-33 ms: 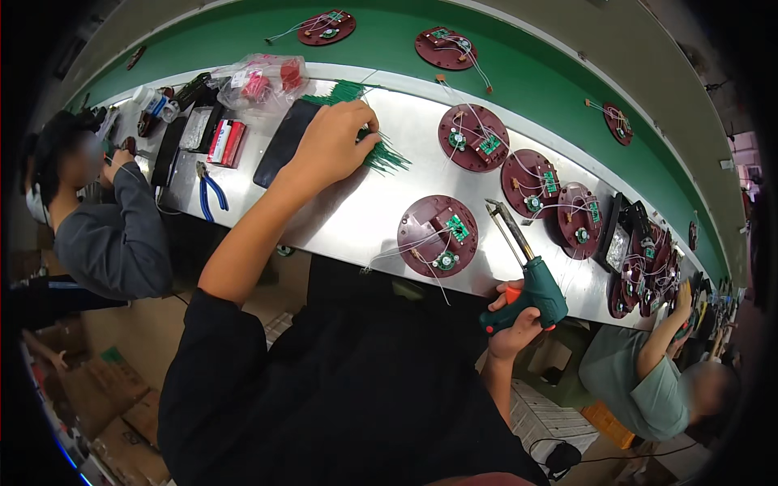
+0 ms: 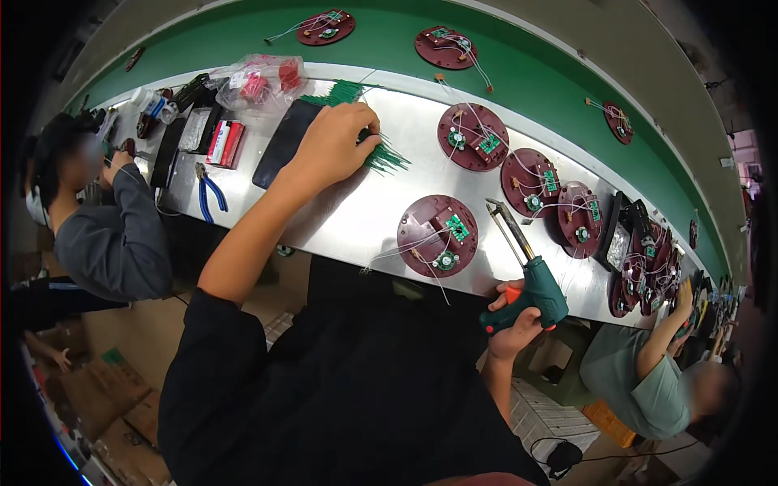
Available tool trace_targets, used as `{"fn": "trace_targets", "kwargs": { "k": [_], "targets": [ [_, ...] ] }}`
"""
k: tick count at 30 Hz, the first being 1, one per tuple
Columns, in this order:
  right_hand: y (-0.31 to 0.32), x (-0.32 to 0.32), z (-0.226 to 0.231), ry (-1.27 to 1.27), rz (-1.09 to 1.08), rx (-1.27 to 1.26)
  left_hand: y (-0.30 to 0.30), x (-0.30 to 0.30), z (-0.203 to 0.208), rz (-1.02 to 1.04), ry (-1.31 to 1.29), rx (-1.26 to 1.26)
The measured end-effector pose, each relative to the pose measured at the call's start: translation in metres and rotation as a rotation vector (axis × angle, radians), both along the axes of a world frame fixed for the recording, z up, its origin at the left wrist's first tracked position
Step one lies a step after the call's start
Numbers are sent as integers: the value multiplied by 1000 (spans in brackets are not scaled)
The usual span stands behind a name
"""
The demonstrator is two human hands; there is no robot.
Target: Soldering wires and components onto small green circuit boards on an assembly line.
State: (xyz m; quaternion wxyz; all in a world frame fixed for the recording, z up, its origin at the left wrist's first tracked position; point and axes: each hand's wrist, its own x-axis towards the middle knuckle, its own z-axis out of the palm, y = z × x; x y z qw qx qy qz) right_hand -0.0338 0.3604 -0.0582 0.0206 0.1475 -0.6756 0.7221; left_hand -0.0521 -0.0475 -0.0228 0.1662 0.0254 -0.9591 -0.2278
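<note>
My left hand (image 2: 340, 144) reaches over a pile of short green wires (image 2: 389, 158) on the metal bench. Its fingers are curled down and closed among the wires; the fingertips are partly hidden. A black tray (image 2: 279, 150) lies beside the pile, under my wrist. At the bench's front edge my right hand (image 2: 519, 330) is wrapped around the grip of a green soldering gun (image 2: 541, 293) with an orange trigger, its tip pointing up and left. Left of that tip lies a dark red round disc (image 2: 421, 223) with a green circuit board, a small round part and loose white wires.
More wired discs (image 2: 472, 138) stand along the right and on the green back strip (image 2: 381, 40). Blue-handled pliers (image 2: 212, 193), a red-and-white box (image 2: 226, 144) and a plastic bag (image 2: 259, 81) lie to the left. One person (image 2: 113, 219) works at left, another (image 2: 636, 381) at right.
</note>
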Motion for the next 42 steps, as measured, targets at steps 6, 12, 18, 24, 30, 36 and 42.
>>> {"fn": "trace_targets", "kwargs": {
  "k": [6, 12, 18, 24, 30, 36, 42],
  "targets": [
    [-4, 3, 0, -10, -48, 9, 3, -3, -6, -57, 96, -97],
    [-1, 1, -4, -38, -26, -9, 8, -6, 0, -65, 92, -172],
    [-2, -1, -2, -61, -29, 7, -43, -54, 28, 104, 40, -33],
    [-3, -2, 3, -39, -30, -11, -148, -132, 13, 307, 257, -118],
    [7, 5, -4, -47, -107, -51, -166, -176, 0, 303, -27, -97],
    [10, 4, 1, -53, -113, -80, -177, -197, 9, 267, 38, 82],
    [13, 8, 8, -16, -213, -82, -72, -198, 81, 11, 12, 501]
  ]
}}
